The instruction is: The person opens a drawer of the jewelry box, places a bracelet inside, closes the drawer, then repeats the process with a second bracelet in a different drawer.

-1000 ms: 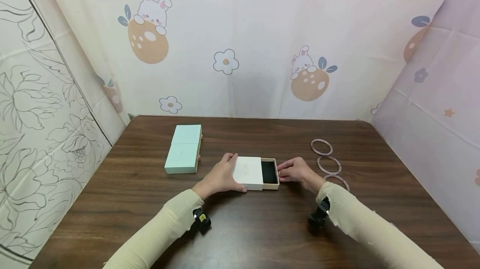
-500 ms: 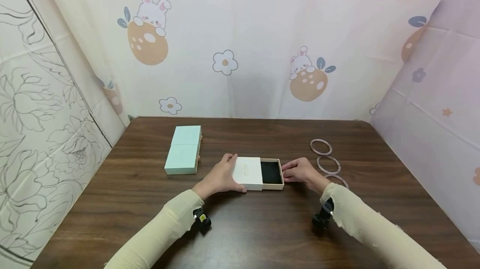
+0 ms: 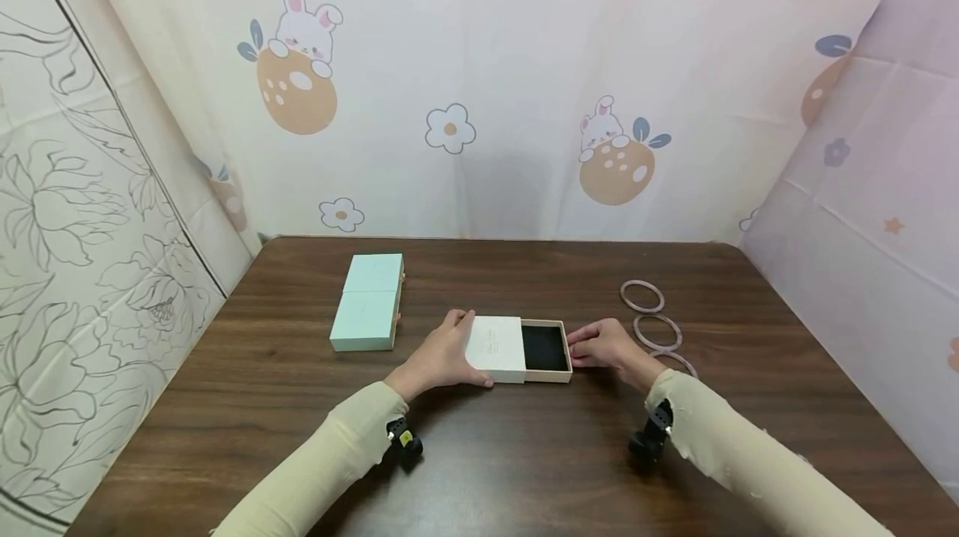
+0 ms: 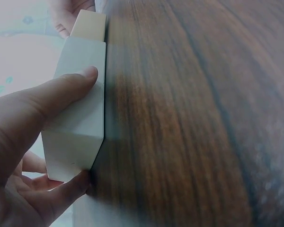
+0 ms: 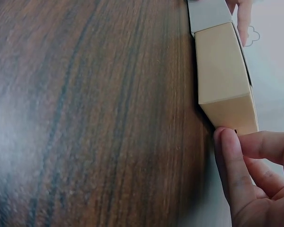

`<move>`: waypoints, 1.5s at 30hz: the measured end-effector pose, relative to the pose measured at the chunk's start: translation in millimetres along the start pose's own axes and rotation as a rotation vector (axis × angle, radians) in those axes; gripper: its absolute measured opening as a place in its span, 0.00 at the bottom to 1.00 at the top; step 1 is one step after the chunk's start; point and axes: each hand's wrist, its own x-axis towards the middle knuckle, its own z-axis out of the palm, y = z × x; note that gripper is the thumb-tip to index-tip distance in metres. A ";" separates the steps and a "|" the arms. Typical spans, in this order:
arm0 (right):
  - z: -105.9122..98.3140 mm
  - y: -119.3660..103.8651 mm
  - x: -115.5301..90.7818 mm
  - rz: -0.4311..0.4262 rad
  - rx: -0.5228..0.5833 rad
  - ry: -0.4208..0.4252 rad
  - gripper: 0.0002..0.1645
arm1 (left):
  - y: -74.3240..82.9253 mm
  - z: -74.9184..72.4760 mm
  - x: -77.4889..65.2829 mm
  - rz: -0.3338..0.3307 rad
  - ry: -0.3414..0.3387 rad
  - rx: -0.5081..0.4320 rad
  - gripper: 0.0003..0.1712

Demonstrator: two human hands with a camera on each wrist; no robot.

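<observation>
A white drawer-style gift box lies flat near the table's middle. Its white sleeve (image 3: 497,347) carries small gold print, and a cream drawer (image 3: 549,376) with a black lining (image 3: 544,349) sticks out to the right. My left hand (image 3: 442,358) grips the sleeve's left end, thumb along the near side and fingers around the end and far side. At the drawer's right end, my right hand (image 3: 605,347) pinches with thumb and fingertips. In the right wrist view, those fingertips (image 5: 231,144) meet at the cream end face (image 5: 232,116); any pull tab there is hidden.
Two mint-green boxes (image 3: 367,312) lie end to end at the left, with small tabs on their right sides. Three pale rings (image 3: 658,330) lie in a row at the right, close to my right forearm. A patterned curtain (image 3: 509,171) hangs behind the table.
My right hand has moved a little to the right, and the drawer has slid further out of the sleeve. My left hand and the sleeve have stayed in place.
</observation>
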 end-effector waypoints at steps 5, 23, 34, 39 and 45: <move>-0.4 -0.5 -0.7 0.000 0.001 0.000 0.16 | -0.4 -0.6 0.8 -0.001 0.003 0.004 0.66; -4.7 2.6 -2.1 -0.001 -0.017 0.009 0.16 | 0.9 0.5 -0.2 0.002 0.005 0.006 0.66; -6.7 4.0 -5.0 0.003 -0.008 -0.001 0.16 | -0.2 2.9 -0.9 -0.003 -0.008 -0.003 0.66; -7.1 2.4 -3.9 0.018 -0.020 0.000 0.16 | -0.1 1.8 -0.7 0.005 0.004 0.000 0.66; -7.9 0.0 -2.8 0.017 -0.030 -0.010 0.16 | 0.2 0.2 -0.2 -0.002 0.005 0.000 0.65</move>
